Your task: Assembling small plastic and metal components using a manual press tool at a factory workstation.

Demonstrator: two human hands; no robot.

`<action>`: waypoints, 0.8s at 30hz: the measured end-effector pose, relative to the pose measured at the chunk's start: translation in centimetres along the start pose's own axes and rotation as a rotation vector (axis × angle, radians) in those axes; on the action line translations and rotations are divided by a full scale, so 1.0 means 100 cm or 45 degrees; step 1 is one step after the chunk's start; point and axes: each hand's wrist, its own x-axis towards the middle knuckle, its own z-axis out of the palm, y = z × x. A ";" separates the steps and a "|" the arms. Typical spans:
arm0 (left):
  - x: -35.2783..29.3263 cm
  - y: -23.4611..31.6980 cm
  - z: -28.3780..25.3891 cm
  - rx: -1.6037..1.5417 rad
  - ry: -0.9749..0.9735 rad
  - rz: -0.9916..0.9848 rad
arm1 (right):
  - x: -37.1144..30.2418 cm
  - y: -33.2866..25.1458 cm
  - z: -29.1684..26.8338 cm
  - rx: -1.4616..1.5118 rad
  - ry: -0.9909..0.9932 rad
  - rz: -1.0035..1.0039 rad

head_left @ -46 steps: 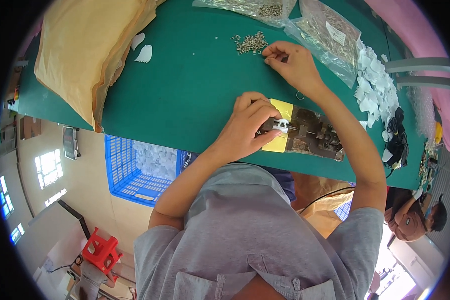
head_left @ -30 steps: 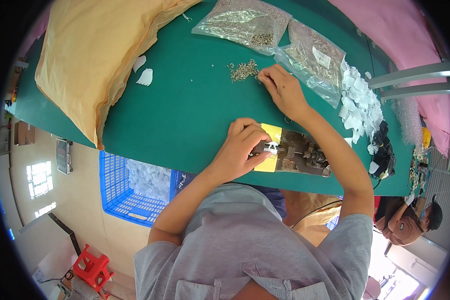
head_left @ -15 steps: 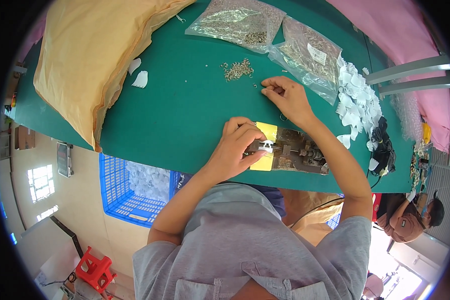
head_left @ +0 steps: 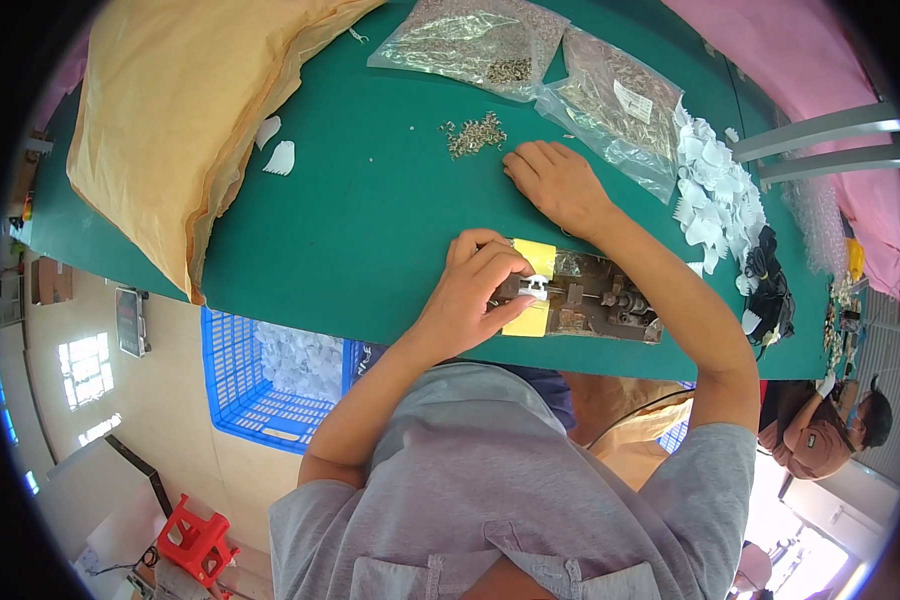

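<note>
My left hand [head_left: 477,285] is closed in a pinch on a small white plastic piece [head_left: 535,287], holding it at the left end of a metal hand fixture [head_left: 602,297]. Yellow pads [head_left: 535,258] flank that end of the fixture. Palm down on the green table, my right hand [head_left: 560,188] has its fingers drawn together and bent to the surface. Its fingertips rest just right of a loose heap of small metal clips [head_left: 475,135]. Whatever lies under those fingertips is hidden.
Clear bags of metal parts [head_left: 470,45] lie at the back. White scalloped pieces [head_left: 715,195] and a black cable bundle [head_left: 765,290] are at the right. A large yellow sack [head_left: 190,120] covers the left. Below the edge stands a blue crate [head_left: 260,425] of white pieces.
My right hand has turned palm down and shifted slightly left, covering the spot where a single clip lay. My left hand stays on the white piece at the fixture.
</note>
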 end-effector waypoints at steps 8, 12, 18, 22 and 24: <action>0.001 -0.001 0.002 -0.003 -0.003 0.012 | 0.004 0.002 0.005 0.142 0.099 0.197; 0.000 -0.001 0.000 -0.005 0.019 -0.014 | 0.000 -0.030 -0.060 1.069 0.030 0.850; 0.001 -0.004 0.003 -0.069 -0.008 -0.062 | -0.049 -0.096 -0.112 0.873 -0.145 0.697; 0.000 -0.003 0.003 -0.074 -0.019 -0.103 | -0.050 -0.105 -0.102 0.796 -0.031 0.663; 0.000 -0.003 0.004 -0.080 -0.014 -0.115 | -0.051 -0.105 -0.099 0.753 -0.032 0.663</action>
